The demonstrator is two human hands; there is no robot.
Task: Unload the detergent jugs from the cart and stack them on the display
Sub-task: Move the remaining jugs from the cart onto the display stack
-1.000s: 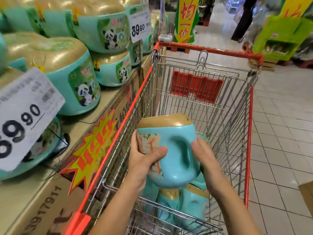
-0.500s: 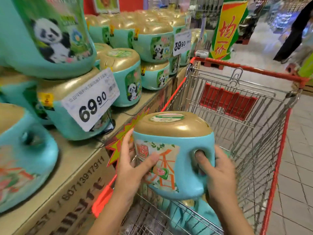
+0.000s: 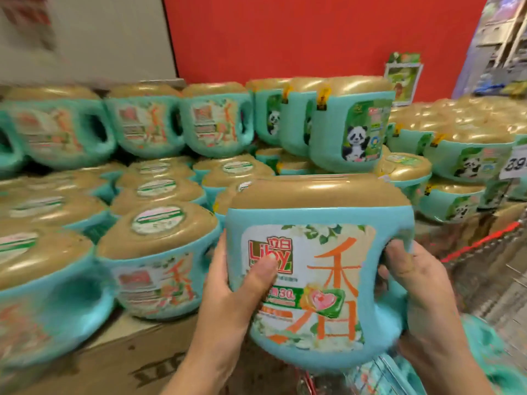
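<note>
I hold a teal detergent jug (image 3: 322, 280) with a gold lid upright in front of me, its label facing me. My left hand (image 3: 236, 289) grips its left side, thumb across the label. My right hand (image 3: 410, 286) has fingers through the handle on its right side. The jug hangs in the air at the front edge of the display (image 3: 119, 354), just right of a stacked jug (image 3: 154, 258). Part of the cart (image 3: 484, 252) shows at right, with more teal jugs (image 3: 484, 352) low in the right corner.
Several rows of matching jugs fill the display, stacked two high at the back (image 3: 216, 121) and right (image 3: 348, 124). A price tag (image 3: 514, 162) hangs at far right. A red wall (image 3: 285, 38) stands behind. Cardboard cartons form the display's base.
I have lifted the jug up out of the cart and swung left to face the display; the jug is now higher and level with the front row of stacked jugs.
</note>
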